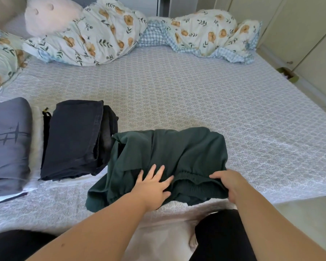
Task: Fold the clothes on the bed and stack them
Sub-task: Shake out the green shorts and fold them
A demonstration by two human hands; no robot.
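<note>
While one dark green garment (pixel 169 159) with a gathered elastic waistband lies at the near edge of the bed (pixel 196 95), left hand (pixel 154 183) presses it flat, fingers spread; right hand (pixel 228 182) grips the waistband. Beside it, left: one folded navy stack (pixel 72 138), one folded grey item (pixel 8 146). Two floral pillows (pixel 94 32) behind.

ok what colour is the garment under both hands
Dark green garment, plain with no pattern, gathered elastic waistband; the head view shows it.
</note>
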